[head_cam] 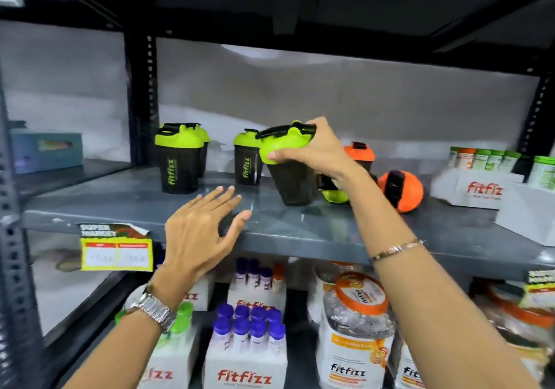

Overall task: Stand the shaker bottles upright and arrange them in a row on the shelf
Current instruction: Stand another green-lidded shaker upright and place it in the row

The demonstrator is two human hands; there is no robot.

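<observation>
Meanwhile, my right hand (315, 151) clamps the green lid of a tilted shaker bottle (288, 166) to tip it upright on the grey shelf (300, 223) beside two standing ones, my left hand (201, 226) hovering spread and empty near the edge.

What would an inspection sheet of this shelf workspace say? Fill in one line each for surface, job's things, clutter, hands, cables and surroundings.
Surface: grey metal shelf, bare at the front.
Job's things: green-lidded shakers upright at left and centre; held shaker tilted, base on the shelf; green-lidded shaker and orange shaker lying down; another orange-lidded shaker upright behind.
Clutter: white Fitfizz box of small bottles at right.
Hands: right hand grips the held shaker's lid; left hand open, empty.
Cables: nothing seen.
Surroundings: price tag on the shelf edge; stocked shelf below.
</observation>
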